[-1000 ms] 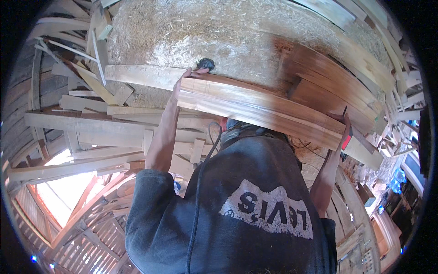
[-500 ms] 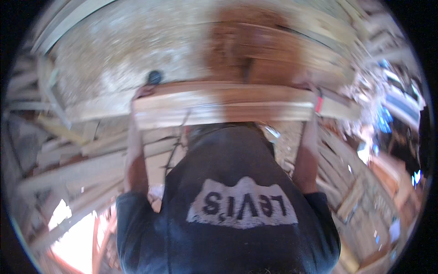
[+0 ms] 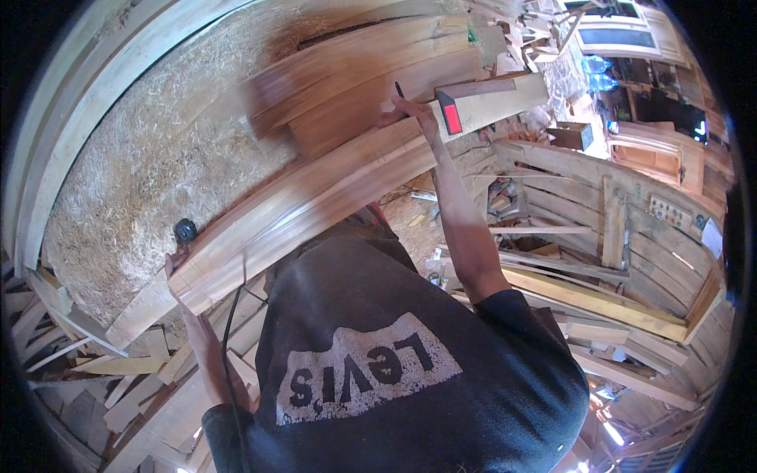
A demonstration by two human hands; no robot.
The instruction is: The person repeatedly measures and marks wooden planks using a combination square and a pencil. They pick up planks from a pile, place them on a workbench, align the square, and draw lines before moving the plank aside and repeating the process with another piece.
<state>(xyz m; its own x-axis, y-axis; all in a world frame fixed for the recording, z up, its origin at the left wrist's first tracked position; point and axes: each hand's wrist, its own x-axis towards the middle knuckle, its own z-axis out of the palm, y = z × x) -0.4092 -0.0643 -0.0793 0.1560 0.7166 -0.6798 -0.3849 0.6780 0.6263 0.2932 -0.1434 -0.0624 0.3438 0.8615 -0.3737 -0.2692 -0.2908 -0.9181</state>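
Observation:
A thick, pale wooden plank [image 3: 315, 201] lies across in front of my body, slanting from lower left to upper right. My left hand [image 3: 178, 266] grips its left end, with the fingers partly hidden behind the wood. At its right end, my right hand [image 3: 413, 118] is closed over the far edge. A thin dark stick, perhaps a pencil [image 3: 399, 90], stands up at the right fingers. Just right of that hand is a red and black flat object [image 3: 450, 114], its kind unclear. Beyond the plank lie reddish-brown boards [image 3: 355, 79], blurred at their left end.
A dark round knob-like thing [image 3: 185, 230] is near my left hand. Wood shavings [image 3: 150, 150] cover the surface beyond. A black cable [image 3: 229, 339] runs down by my left arm. Lumber [image 3: 599, 303] is stacked at right, with blue bottles [image 3: 601, 73] farther off.
The view has turned, so the plank, level before, now slants with its right end farther up. Both hands stay on its ends. The red and black object shows more fully.

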